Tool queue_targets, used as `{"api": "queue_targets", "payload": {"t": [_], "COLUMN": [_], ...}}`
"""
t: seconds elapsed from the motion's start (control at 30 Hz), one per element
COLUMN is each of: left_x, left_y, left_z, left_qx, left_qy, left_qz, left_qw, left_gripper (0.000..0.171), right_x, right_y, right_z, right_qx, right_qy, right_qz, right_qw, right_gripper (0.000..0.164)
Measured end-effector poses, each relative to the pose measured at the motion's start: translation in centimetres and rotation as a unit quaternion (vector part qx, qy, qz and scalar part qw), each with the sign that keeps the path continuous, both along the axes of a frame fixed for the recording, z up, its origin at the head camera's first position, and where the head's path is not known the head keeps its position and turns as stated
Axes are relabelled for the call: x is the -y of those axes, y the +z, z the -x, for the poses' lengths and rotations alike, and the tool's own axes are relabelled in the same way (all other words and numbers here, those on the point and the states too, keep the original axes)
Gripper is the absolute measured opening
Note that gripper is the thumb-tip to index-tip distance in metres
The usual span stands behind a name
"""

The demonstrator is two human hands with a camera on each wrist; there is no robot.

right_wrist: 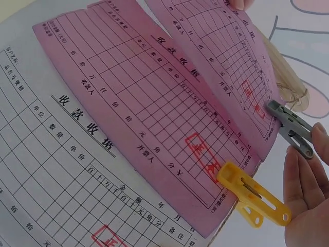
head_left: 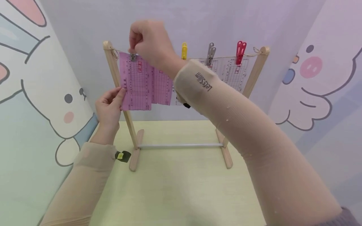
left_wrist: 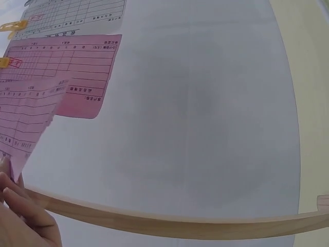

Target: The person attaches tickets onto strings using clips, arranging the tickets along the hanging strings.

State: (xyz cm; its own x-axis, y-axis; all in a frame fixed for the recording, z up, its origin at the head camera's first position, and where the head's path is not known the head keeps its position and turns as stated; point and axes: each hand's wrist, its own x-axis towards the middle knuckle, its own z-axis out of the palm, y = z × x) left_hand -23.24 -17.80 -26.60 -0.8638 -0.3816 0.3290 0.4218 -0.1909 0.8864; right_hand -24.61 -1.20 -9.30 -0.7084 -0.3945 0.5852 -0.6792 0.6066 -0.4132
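My right hand [head_left: 151, 40] is up at the left end of the twine, its thumb and fingers pinching a grey clothespin [right_wrist: 290, 126]. That clothespin bites the top edge of a pink receipt sheet [head_left: 137, 84]. Lower down, my left hand [head_left: 108, 106] pinches the same sheet by its left edge, and the sheet tilts away in the left wrist view. Partly behind it hangs a second pink receipt [right_wrist: 128, 92], held by a yellow clothespin [right_wrist: 252, 195]. My right wrist hides part of the line in the head view.
White receipts [head_left: 234, 73] hang further right under another yellow clothespin [head_left: 184, 51], a grey one [head_left: 211, 55] and a red one [head_left: 241, 52]. The wooden rack [head_left: 255, 72] stands on a pale yellow table [head_left: 181, 185]. Cartoon-printed panels [head_left: 305, 75] flank both sides.
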Motion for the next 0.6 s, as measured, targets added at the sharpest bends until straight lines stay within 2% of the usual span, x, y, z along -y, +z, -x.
{"api": "queue_targets", "payload": {"t": [0.13, 0.2, 0.37, 0.6], "left_x": [-0.02, -0.06, -0.12, -0.09], "left_y": [-0.03, 0.01, 0.18, 0.24], "left_z": [-0.11, -0.17, -0.18, -0.12], "left_qx": [-0.002, -0.003, -0.003, 0.007], "left_qy": [-0.001, 0.002, 0.011, 0.014], "left_qz": [0.000, 0.005, 0.017, 0.020], "left_qw": [1.0000, 1.0000, 0.9998, 0.9997], "left_gripper": [0.015, 0.014, 0.014, 0.017], "right_x": [0.24, 0.21, 0.03, -0.69], "right_y": [-0.06, -0.05, 0.03, 0.37], "right_z": [-0.17, -0.25, -0.43, -0.69], "right_qx": [-0.005, -0.007, -0.013, -0.016], "right_qy": [-0.012, -0.017, -0.025, -0.043], "right_qz": [-0.053, -0.069, -0.098, -0.096], "right_qw": [0.999, 0.997, 0.995, 0.994], "right_gripper": [0.004, 0.014, 0.026, 0.030]}}
